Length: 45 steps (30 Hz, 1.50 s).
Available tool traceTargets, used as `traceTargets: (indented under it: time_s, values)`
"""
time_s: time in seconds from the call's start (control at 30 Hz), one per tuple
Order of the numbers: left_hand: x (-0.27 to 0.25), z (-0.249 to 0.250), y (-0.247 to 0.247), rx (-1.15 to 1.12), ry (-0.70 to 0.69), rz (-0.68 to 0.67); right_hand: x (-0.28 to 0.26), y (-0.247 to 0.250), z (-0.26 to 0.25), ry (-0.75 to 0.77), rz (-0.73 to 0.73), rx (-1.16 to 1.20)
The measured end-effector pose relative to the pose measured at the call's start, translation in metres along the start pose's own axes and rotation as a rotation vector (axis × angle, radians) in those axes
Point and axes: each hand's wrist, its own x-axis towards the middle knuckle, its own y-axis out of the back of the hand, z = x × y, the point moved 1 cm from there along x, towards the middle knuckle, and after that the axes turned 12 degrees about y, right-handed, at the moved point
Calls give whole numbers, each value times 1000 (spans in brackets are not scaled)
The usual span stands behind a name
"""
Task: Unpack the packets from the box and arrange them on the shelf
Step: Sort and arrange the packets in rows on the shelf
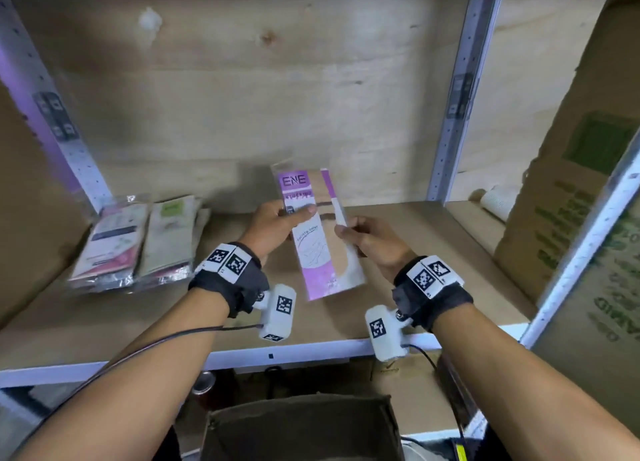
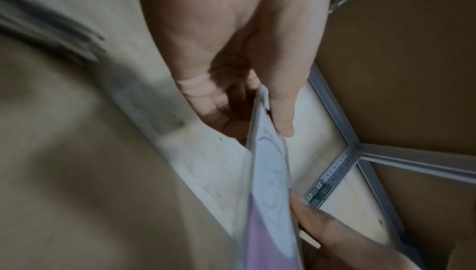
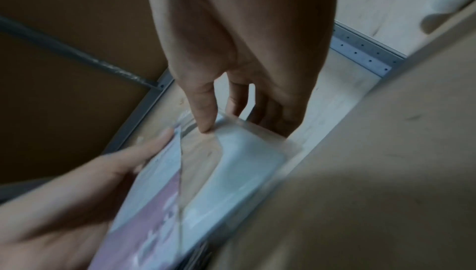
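Note:
A purple and white packet (image 1: 317,238) marked "ENE" hangs upright above the shelf board (image 1: 138,315), held from both sides. My left hand (image 1: 277,223) pinches its left edge, thumb across the front. My right hand (image 1: 367,238) pinches its right edge. In the left wrist view the packet (image 2: 270,183) shows edge-on under my thumb (image 2: 283,119). In the right wrist view the packet (image 3: 206,172) lies between my thumb (image 3: 203,111) and curled fingers. The open cardboard box (image 1: 301,426) stands below the shelf's front edge.
Several packets (image 1: 138,238) lie stacked at the shelf's left. A large printed carton (image 1: 571,200) stands at the right beyond a metal upright (image 1: 457,89). A white roll (image 1: 498,200) lies in the neighbouring bay. A plywood back panel closes the shelf.

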Motion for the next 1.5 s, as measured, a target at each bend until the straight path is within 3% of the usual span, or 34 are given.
traceTargets:
  time_s: [0.17,0.3,0.57,0.63,0.73,0.93,1.07,1.37,1.5]
  values:
    - [29,-27,-6,-117,51,41,5,13,10,-43,-50,53]
    - [57,-37,7,-203,93,196,1,27,24,-49,-99,-11]
    - [74,-55,7,-31,50,265,-6,47,44,-128,-121,-95]
    - [75,-55,5,-16,86,294,-7,48,46,-183,-206,-72]
    - [72,-62,8,21,187,232,-6,46,49,-233,-336,-47]
    - [61,-76,33,248,222,282,3,40,47,-192,-319,-114]
    - [49,-76,49,224,280,192,8,34,46,-196,-354,-136]
    - [23,-65,67,-150,294,-67,13,25,46,-170,-374,-129]
    - [21,-61,64,-331,307,-90,14,23,45,-173,-371,-106]
